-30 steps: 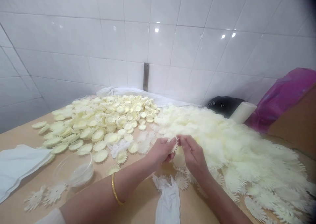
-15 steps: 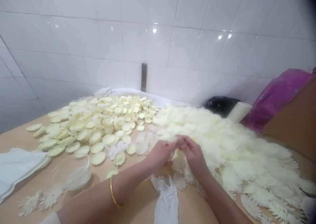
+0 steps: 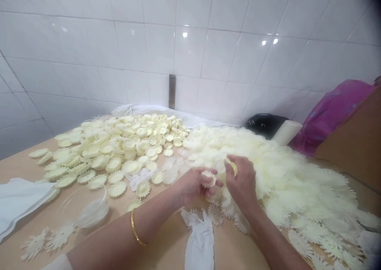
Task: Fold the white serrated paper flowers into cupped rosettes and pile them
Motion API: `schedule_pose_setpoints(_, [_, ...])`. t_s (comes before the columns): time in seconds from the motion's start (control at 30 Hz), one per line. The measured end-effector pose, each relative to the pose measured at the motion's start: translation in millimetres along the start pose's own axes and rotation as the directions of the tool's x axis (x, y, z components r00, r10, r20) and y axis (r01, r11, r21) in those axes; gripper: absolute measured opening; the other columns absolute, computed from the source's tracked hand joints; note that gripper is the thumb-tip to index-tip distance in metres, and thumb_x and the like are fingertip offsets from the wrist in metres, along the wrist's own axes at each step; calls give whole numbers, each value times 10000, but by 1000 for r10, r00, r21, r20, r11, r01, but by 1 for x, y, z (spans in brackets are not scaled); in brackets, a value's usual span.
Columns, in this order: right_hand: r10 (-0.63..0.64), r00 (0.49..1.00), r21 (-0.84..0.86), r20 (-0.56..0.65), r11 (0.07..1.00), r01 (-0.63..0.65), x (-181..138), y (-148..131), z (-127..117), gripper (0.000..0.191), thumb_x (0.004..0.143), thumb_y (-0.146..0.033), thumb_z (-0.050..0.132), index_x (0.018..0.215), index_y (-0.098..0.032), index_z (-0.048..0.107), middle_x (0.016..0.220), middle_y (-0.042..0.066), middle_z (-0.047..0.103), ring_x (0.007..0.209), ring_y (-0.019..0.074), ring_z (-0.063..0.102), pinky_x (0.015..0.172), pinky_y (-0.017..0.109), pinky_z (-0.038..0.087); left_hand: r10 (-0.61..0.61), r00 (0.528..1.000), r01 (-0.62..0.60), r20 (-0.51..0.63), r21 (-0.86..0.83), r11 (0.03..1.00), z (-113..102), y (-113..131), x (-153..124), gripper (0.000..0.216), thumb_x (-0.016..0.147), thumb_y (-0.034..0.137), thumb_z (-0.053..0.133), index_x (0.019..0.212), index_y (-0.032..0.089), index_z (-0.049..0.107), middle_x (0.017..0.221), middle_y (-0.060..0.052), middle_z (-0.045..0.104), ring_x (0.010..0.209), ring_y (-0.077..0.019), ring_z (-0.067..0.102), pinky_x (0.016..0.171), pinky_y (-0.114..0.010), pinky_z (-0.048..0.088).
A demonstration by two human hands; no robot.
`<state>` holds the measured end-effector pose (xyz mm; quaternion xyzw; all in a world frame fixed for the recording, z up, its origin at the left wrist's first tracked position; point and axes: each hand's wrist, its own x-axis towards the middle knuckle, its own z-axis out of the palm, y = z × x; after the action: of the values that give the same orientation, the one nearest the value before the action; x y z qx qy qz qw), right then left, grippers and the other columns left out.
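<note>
A small pale-cream disc (image 3: 208,179) with a toothed rim is between the thumb and fingers of my left hand (image 3: 192,186). To its right, my right hand (image 3: 243,182) is apart from the disc, thumb and index finger spread, in front of a heap of thin, pale, fringed rounds (image 3: 285,178). A pale yellow patch shows between those fingers; whether it is touched I cannot tell. On the left lies a pile of similar toothed, cup-edged discs (image 3: 116,164). Below my hands a crumpled white cloth (image 3: 200,238) rests on the table (image 3: 160,246).
A clear round bowl (image 3: 95,212) with something white inside stands at left, near loose fringed rounds (image 3: 61,238) and a white sheet (image 3: 22,202). At back right are a black bag (image 3: 263,123), a white roll (image 3: 287,133) and a purple bag (image 3: 333,111). A tiled wall (image 3: 149,47) closes the back.
My hands were pressed together at the fingertips. Now the right hand has moved away to the right with its fingers apart, and the toothed disc shows in my left hand.
</note>
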<state>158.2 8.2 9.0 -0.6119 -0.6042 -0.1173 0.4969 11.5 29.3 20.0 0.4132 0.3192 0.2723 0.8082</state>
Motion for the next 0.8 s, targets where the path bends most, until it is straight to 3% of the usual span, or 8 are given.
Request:
schedule_pose_setpoints(0.07, [-30, 999, 0, -19, 1000, 30, 0, -1, -1, 184, 798, -261, 433, 893, -172, 562, 907, 95, 592, 866, 239, 493, 745, 390, 373, 10, 999, -7, -46, 65, 998, -1, -2, 1, 280, 614, 139, 628, 881, 137, 544, 644, -40, 607, 410, -47, 429, 423, -182, 278])
schedule_pose_setpoints(0.2, [-47, 999, 143, 17, 989, 45, -1, -8, -4, 156, 823, -263, 416, 811, -187, 553, 824, 61, 591, 812, 210, 509, 733, 355, 394, 39, 995, -23, -96, 157, 987, 0, -5, 3, 200, 622, 224, 636, 782, 134, 556, 523, 9, 543, 355, -34, 366, 380, -177, 201])
schedule_pose_setpoints(0.37, [54, 984, 303, 170, 947, -104, -2, -15, -6, 221, 836, -311, 410, 717, -185, 548, 725, 35, 590, 710, 173, 528, 663, 292, 405, 102, 991, -84, -92, 179, 980, 1, -5, 2, 210, 643, 321, 611, 722, 142, 534, 484, 22, 515, 320, -43, 357, 353, -189, 198])
schedule_pose_setpoints(0.53, [126, 965, 364, 231, 909, -206, -1, -19, -7, 255, 827, -338, 421, 704, -171, 570, 706, 33, 602, 692, 168, 541, 653, 276, 404, 66, 986, -36, -151, 193, 981, 3, -3, 1, 283, 651, 419, 596, 668, 152, 504, 418, 37, 479, 290, -45, 339, 350, -190, 183])
schedule_pose_setpoints(0.8, [43, 919, 446, 391, 865, -230, -3, -23, -7, 277, 823, -370, 430, 724, -162, 585, 691, 26, 594, 690, 161, 547, 652, 254, 408, 210, 967, -153, -141, 338, 929, 0, -7, 0, 387, 612, 519, 606, 588, 155, 476, 368, 45, 421, 302, -34, 285, 344, -192, 150])
